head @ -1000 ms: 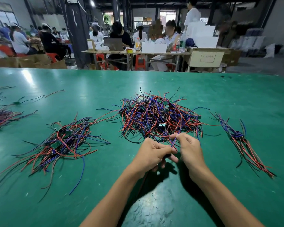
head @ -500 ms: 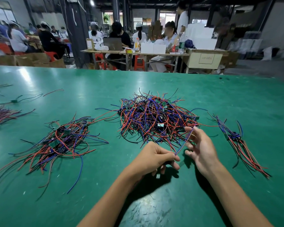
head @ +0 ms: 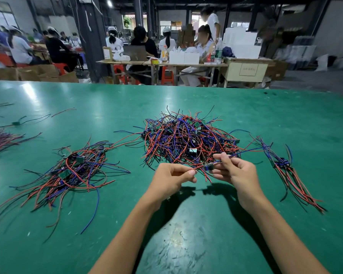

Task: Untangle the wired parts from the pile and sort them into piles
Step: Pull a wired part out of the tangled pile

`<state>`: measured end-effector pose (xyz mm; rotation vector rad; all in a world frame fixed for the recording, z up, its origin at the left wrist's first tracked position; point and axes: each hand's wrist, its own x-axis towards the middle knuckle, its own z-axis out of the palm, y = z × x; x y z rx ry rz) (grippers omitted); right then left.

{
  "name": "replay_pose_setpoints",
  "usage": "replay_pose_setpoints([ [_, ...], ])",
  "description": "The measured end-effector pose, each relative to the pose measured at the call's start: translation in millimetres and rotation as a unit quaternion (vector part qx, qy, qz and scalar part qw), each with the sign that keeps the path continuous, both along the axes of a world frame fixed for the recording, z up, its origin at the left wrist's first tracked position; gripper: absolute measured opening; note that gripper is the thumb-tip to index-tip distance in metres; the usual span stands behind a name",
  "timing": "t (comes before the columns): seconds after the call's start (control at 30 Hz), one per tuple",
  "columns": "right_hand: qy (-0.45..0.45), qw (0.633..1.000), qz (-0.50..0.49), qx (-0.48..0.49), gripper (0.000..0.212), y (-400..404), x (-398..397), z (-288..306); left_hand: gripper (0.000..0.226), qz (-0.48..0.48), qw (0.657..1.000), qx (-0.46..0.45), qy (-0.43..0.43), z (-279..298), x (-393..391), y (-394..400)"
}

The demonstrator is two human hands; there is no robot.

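Note:
A tangled pile (head: 188,139) of red, blue and black wired parts lies mid-table. Just in front of it, my left hand (head: 172,177) pinches the red-wire end of one wired part (head: 209,166), and my right hand (head: 236,172) pinches its blue-wire end. The part's small dark body hangs between the two hands, above the table. A looser sorted pile (head: 71,171) spreads to the left. A slim, lined-up bundle (head: 283,167) lies to the right.
The green table (head: 186,234) reaches the frame's near edge. More wire bundles (head: 0,139) and a single loose part (head: 18,122) lie at the far left. Beyond the table's far edge, people sit at workbenches (head: 162,64) with boxes.
My right hand swung out to the right along a blue wire, then came back toward my left. Both hands now hold one part stretched between them.

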<state>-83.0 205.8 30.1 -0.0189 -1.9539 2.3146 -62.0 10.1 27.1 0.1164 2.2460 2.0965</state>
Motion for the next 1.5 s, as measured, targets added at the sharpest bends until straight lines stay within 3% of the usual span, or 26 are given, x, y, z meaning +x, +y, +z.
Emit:
replay_pose_setpoints([
  [0.27, -0.020, 0.998, 0.001, -0.066, 0.028, 0, -2, 0, 0.012, 0.046, 0.996, -0.051, 0.057, -2, -2, -2],
  [0.43, -0.043, 0.973, 0.073, -0.214, 0.021, 4, -2, 7, 0.011, 0.086, 0.969, -0.113, 0.201, 2, 0, -2],
  [0.57, -0.043, 0.965, 0.089, -0.241, 0.024, 4, 0, 10, 0.019, 0.106, 0.958, -0.124, 0.238, 1, 0, 0],
  [0.67, -0.039, 0.969, 0.088, -0.227, 0.025, 3, 0, 10, 0.014, 0.117, 0.955, -0.117, 0.245, 0, -2, 0],
  [0.77, -0.003, 0.987, 0.045, -0.152, 0.022, -2, 0, 7, 0.003, 0.118, 0.956, -0.136, 0.233, 0, -3, -1],
  [0.93, 0.023, 0.998, -0.049, -0.037, 0.021, -3, 1, 3, 0.024, 0.047, 0.961, -0.204, 0.183, -3, -1, -1],
  [1.07, 0.020, 0.991, -0.123, -0.045, 0.028, 4, -5, 7, 0.036, 0.031, 0.959, -0.233, 0.161, -5, 0, 0],
  [1.13, 0.049, 0.982, -0.179, 0.041, 0.029, 19, -15, 17, 0.041, 0.051, 0.961, -0.226, 0.152, -4, 0, -1],
  [1.23, 0.067, 0.918, -0.245, 0.303, 0.033, 62, -41, 34, 0.043, 0.083, 0.957, -0.238, 0.145, -6, -2, -3],
  [1.37, -0.054, 0.781, -0.255, 0.568, 0.036, 114, -70, 33, 0.040, 0.106, 0.939, -0.292, 0.149, -8, -2, -3],
  [1.43, -0.153, 0.721, -0.179, 0.651, 0.048, 124, -72, 15, 0.039, 0.108, 0.934, -0.306, 0.150, -8, -1, -3],
  [1.5, -0.208, 0.708, -0.138, 0.660, 0.065, 128, -69, -4, 0.038, 0.112, 0.931, -0.314, 0.151, -7, 0, -3],
])
